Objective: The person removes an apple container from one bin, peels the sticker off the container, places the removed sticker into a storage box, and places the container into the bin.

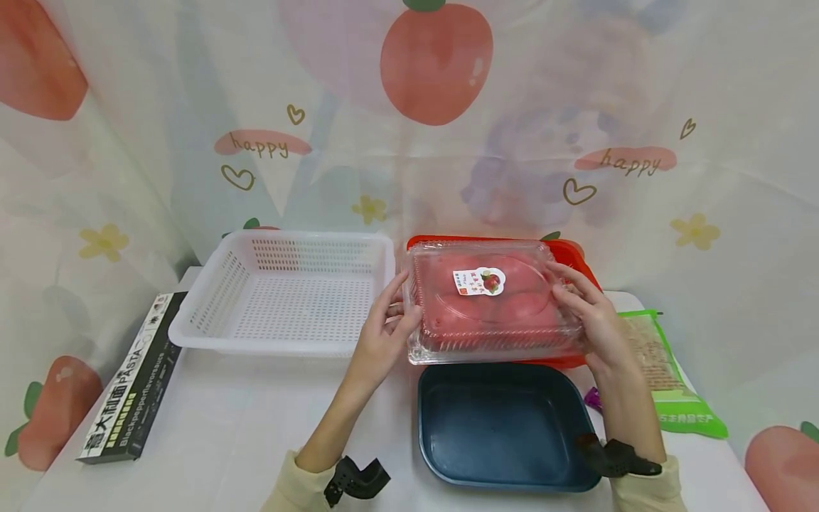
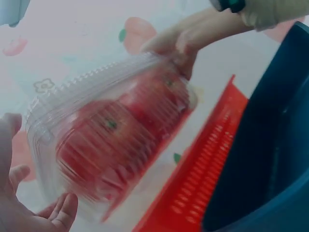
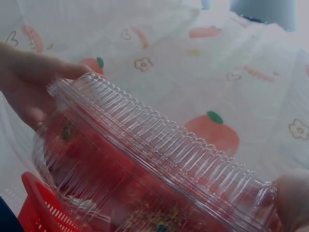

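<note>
A clear plastic clamshell box (image 1: 429,338) of large round red fruit (image 2: 104,128) is held in the air by both hands, over a red basket (image 1: 569,256). Its lid carries a white sticker (image 1: 478,281) with a fruit picture. The left hand (image 1: 386,321) grips the box's left end, thumb toward the near side. On the opposite end, the right hand (image 1: 598,320) holds the right edge with thumb and fingers. Green stem ends show on the fruit through the ribbed wall in both wrist views. The box hides most of the basket in the head view.
Left of the box stands a white perforated basket (image 1: 281,351). A dark blue tray (image 1: 499,427) sits nearer. At far left lies a black-and-white pasta box (image 1: 134,380). A green-edged food bag (image 1: 684,412) and a small purple item (image 1: 593,400) lie at right. A patterned curtain (image 1: 409,171) hangs behind.
</note>
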Available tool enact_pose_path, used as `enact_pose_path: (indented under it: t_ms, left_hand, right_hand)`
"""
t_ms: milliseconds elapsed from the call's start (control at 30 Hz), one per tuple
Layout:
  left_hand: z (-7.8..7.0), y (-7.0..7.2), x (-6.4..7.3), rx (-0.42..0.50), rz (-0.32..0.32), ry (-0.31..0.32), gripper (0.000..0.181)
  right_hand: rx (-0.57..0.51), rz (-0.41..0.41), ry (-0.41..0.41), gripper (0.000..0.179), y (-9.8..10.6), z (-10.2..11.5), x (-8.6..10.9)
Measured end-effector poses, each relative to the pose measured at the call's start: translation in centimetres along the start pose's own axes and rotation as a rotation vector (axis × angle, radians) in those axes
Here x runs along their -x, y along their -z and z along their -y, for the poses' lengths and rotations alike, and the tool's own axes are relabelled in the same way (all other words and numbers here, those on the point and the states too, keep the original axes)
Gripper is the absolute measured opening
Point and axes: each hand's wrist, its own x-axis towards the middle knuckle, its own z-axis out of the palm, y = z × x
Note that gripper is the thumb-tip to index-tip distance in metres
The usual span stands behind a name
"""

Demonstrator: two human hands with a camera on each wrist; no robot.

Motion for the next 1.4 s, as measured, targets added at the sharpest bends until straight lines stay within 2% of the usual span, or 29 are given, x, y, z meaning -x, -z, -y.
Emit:
enact_pose_path:
  t_ms: [300, 467, 733, 967, 1100, 1400]
  left_hand:
    - [-1.6, 2.0, 0.2, -0.095, -0.054, -0.030, 0.055]
    - [-1.8, 2.8, 0.2, -0.137, -0.071, -0.029, 0.055]
    - [-2.5, 4.0, 0.5, -0.201, -0.032, -0.041, 0.059]
    - [-3.2, 4.8, 1.0, -0.247, 0.006, 0.007, 0.056]
    - [-3.6, 5.2, 1.3, -0.276, 0.030, 0.012, 0.052]
    - [-4.2, 6.2, 1.8, -0.331, 0.039, -0.031, 0.051]
  right_hand:
    - [0.113, -0.010, 0.083, 0.043, -2.4, 0.0, 1.1]
    - [0.155, 0.003, 0.170, 0.041, -3.4, -0.1, 1.7]
    - [0.295, 0.008, 0.247, 0.043, -4.0, 0.0, 2.7]
    - [0.433, 0.037, 0.250, 0.047, -4.1, 0.3, 3.6]
    - [0.465, 0.067, 0.239, 0.050, -4.1, 0.5, 4.0]
    - [0.484, 0.130, 0.273, 0.050, -4.5, 0.4, 4.2]
